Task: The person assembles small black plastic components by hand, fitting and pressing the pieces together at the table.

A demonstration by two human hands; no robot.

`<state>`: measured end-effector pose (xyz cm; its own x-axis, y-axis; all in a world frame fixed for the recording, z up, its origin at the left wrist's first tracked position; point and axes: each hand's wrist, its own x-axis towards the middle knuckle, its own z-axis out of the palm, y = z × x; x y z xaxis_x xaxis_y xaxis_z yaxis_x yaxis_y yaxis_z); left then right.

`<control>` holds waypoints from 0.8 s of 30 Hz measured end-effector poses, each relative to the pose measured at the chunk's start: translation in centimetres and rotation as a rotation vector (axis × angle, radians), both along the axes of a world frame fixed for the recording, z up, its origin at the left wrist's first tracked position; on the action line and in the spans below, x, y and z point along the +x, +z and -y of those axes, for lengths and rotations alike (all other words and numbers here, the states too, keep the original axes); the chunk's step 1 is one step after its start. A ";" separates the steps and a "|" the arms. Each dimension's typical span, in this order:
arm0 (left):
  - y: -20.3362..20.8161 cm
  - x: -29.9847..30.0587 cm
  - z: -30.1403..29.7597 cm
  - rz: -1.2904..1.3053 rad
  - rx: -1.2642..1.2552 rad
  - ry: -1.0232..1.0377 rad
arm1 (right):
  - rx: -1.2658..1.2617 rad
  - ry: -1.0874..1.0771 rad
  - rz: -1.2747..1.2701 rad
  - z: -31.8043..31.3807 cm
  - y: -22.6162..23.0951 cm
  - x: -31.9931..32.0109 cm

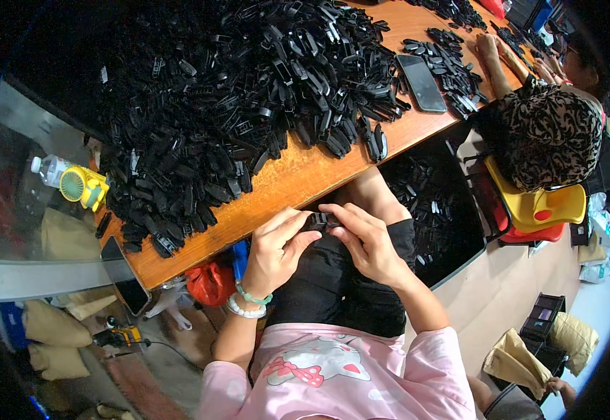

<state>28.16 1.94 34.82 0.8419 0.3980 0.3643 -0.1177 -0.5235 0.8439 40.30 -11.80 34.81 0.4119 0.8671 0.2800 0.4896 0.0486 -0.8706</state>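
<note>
A small black plastic part (321, 221) is held between my two hands, above my lap and just off the table's near edge. Fingertips of my left hand (275, 250) pinch its left end. At its other end, the thumb and fingers of my right hand (366, 243) are closed on it. The fingers cover much of the part, so its full shape is hidden. Beyond my hands, a large heap of similar black plastic parts (235, 84) covers most of the wooden table (284, 178).
A phone (422, 84) lies among smaller piles on the table. A yellow fan (84, 187) and a plastic bottle (51, 170) stand at the left. Right of my legs sits a container of black parts (434, 210). Another person (546, 133) works at the right, near a yellow chair (529, 199).
</note>
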 end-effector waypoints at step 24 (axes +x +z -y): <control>0.2 -1.3 0.1 -0.026 -0.605 -0.073 | 0.174 -0.110 -0.233 -1.2 -1.0 -1.3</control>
<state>26.90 1.79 34.98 0.8806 0.4686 0.0705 -0.1103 0.0581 0.9922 39.01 -10.61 33.84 0.5715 0.7607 0.3076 0.2886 0.1646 -0.9432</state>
